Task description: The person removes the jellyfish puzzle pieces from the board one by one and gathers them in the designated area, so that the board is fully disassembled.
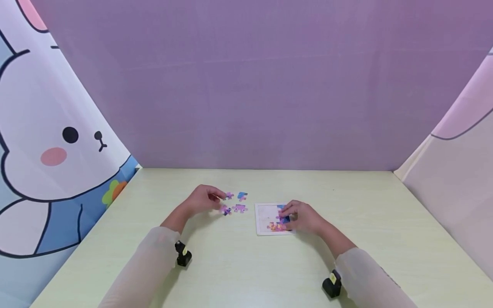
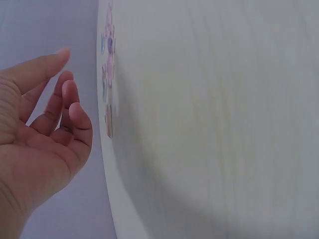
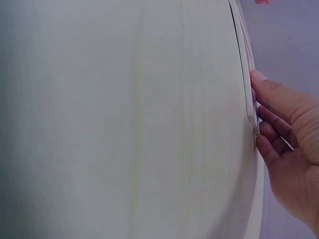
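Note:
In the head view, my left hand (image 1: 204, 199) hovers by several loose jigsaw puzzle pieces (image 1: 240, 208) on the table. Nothing shows between its thumb and loosely bent fingers in the left wrist view. To the right lies a white-bordered puzzle tray (image 1: 265, 233), with pink, orange and blue pieces (image 1: 277, 226) set in its lower and right parts. My right hand (image 1: 304, 217) rests over the tray's right side and covers some of it. In the right wrist view, the thumb (image 3: 274, 92) touches the tray's top and a finger meets its edge.
A pale wood-grain table (image 1: 215, 265) spreads under both arms. Behind it stands a purple cloth backdrop (image 1: 269, 94), and a cartoon-printed cloth (image 1: 38, 107) hangs at the left. Each wrist wears a small black camera (image 1: 183, 254).

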Demonstrator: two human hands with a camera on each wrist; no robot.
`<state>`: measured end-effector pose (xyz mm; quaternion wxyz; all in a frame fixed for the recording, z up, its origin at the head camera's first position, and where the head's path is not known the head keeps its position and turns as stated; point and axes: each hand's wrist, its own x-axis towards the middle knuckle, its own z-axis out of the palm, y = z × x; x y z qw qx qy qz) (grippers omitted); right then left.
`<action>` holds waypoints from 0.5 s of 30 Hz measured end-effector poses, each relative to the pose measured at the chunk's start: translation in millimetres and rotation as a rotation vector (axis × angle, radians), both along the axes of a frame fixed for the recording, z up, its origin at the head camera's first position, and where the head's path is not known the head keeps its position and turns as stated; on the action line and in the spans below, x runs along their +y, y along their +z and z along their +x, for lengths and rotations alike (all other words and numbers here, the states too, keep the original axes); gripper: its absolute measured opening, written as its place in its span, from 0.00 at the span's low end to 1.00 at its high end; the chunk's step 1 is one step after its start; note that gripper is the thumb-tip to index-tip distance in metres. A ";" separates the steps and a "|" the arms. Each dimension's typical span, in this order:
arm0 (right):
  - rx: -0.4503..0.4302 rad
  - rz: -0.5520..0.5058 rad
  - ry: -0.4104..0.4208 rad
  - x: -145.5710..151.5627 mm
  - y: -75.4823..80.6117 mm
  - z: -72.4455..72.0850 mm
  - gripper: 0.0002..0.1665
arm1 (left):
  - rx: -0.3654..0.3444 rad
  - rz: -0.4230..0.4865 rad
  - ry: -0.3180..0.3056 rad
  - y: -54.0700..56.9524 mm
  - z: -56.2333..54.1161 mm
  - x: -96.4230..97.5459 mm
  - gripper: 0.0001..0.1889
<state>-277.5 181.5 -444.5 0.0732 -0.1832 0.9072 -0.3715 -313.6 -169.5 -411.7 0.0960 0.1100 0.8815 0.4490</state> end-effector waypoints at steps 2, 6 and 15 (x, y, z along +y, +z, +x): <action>0.001 -0.001 0.003 -0.2 0.2 0.0 0.17 | -0.004 0.029 -0.004 0.8 1.3 1.8 0.18; 0.003 -0.006 0.004 -0.6 0.7 0.3 0.17 | 0.002 0.068 -0.020 1.6 3.0 5.9 0.19; -0.003 -0.004 -0.003 -0.3 0.8 0.3 0.16 | 0.034 0.098 -0.045 2.8 8.2 18.1 0.18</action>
